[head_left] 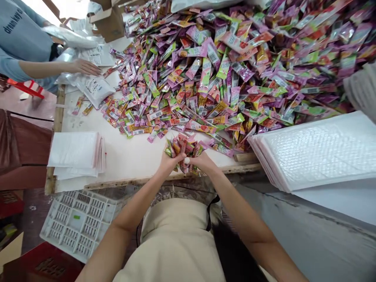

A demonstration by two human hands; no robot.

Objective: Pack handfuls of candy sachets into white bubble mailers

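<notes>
A bunch of colourful stick sachets (183, 147) is held between my two hands at the table's front edge. My left hand (172, 161) is closed round its left side, and my right hand (202, 161) grips the right side; the thumbs meet in front. Most of my fingers are hidden behind the sachets. Just beyond lies a big heap of similar sachets (205, 78) in purple, green, orange and pink, spread over the white tabletop (129, 156).
Stacks of white padded mailers lie at the left (73, 150) and right (320, 149). At the far left, another person's hand (86, 66) rests near a filled white bag (95, 90). An open cardboard box (108, 21) stands behind. A white plastic crate (79, 223) sits below the table.
</notes>
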